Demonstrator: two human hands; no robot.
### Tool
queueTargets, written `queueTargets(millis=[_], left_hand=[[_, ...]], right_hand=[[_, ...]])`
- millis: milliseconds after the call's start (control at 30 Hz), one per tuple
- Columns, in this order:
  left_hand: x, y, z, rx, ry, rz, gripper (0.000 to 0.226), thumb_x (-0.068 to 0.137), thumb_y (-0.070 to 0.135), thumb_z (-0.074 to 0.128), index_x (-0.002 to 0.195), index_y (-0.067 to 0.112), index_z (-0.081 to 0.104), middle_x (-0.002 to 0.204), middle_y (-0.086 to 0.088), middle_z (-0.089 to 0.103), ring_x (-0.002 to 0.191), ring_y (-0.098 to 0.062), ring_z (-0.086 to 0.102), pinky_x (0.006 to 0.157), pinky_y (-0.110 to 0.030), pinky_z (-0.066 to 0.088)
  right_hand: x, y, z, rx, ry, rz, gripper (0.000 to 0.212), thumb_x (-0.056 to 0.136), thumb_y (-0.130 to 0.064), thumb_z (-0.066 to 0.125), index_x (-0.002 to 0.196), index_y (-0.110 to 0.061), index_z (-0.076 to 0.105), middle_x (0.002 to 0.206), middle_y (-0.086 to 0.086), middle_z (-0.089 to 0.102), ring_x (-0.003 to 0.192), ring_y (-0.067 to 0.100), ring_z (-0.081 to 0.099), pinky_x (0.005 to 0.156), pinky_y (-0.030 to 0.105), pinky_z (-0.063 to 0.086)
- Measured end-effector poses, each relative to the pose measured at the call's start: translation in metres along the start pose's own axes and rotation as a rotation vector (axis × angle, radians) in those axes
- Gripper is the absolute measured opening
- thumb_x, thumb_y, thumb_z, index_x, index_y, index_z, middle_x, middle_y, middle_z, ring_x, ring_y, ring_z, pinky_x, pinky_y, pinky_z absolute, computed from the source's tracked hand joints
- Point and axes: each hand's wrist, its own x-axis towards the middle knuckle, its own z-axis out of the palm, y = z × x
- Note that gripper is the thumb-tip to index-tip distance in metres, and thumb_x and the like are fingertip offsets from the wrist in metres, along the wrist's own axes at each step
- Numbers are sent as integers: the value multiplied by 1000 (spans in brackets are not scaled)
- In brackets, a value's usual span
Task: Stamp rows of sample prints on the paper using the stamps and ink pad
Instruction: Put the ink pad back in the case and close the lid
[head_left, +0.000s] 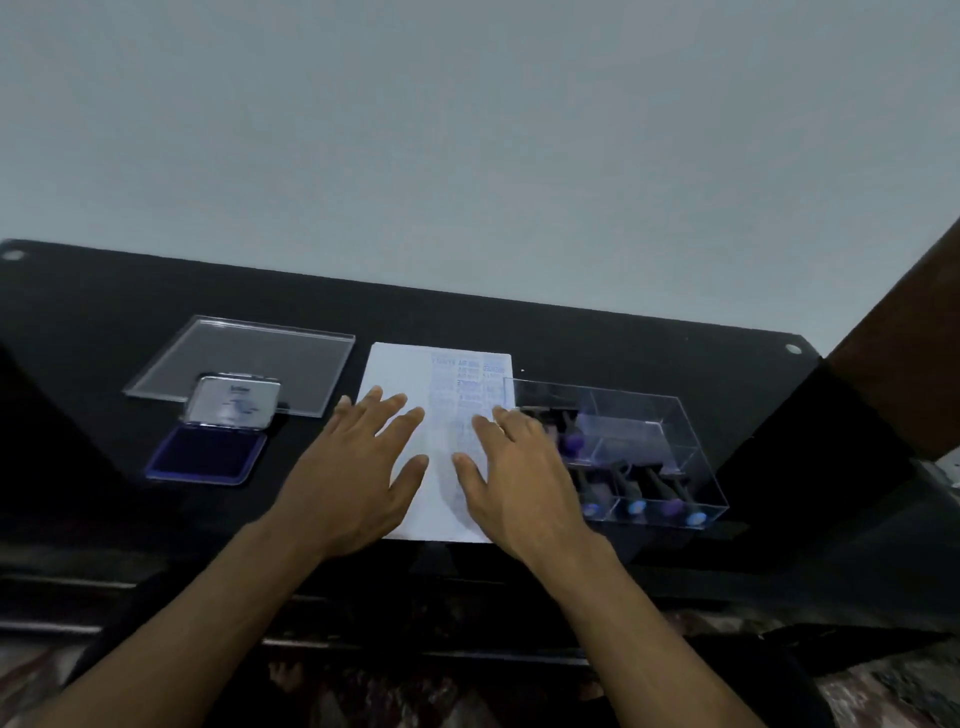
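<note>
Both hands lie flat, fingers straight and spread, gripping nothing: the left hand (358, 467) and right hand (514, 467) press the stamped paper (441, 415) on a black glossy table (571, 332) beneath a pale grey wall (467, 130). The open ink pad (208, 452) sits left of the left fingers; stamps (634, 493) lie boxed just right of the right fingers.

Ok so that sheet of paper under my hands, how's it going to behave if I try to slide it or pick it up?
The paper looks like a thin single sheet, so it is probably floppy and very light. It lies flat on the smooth dark table, so a push would likely make it slide. Both hands resting on it should keep it steady.
</note>
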Motion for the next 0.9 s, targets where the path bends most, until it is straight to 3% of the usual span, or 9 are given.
queueTargets(millis=[333, 667, 900], left_hand=[[-64, -97, -32, 45, 50, -207, 67, 95, 61, 29, 150, 25, 41, 154, 2, 43, 149, -19, 27, 124, -43, 19], [-95, -174, -23, -19, 123, -384, 72, 92, 62, 31, 149, 19, 42, 150, -2, 46, 148, -23, 30, 123, -47, 20], [-92, -195, -6, -124, 146, -411, 66, 96, 50, 49, 153, 19, 36, 154, -1, 41, 149, -18, 26, 125, -39, 10]], right_hand=[[29, -104, 40, 98, -72, -199, 57, 99, -50, 41, 149, -23, 35, 158, 3, 29, 144, 20, 23, 116, 33, 22], [64, -180, 82, 253, -133, -274, 58, 95, -47, 50, 145, -21, 35, 148, 4, 39, 134, 23, 34, 108, 41, 41], [90, -195, 102, 340, -152, -158, 68, 96, -46, 51, 152, -24, 19, 160, 6, 13, 144, 26, 25, 111, 39, 37]])
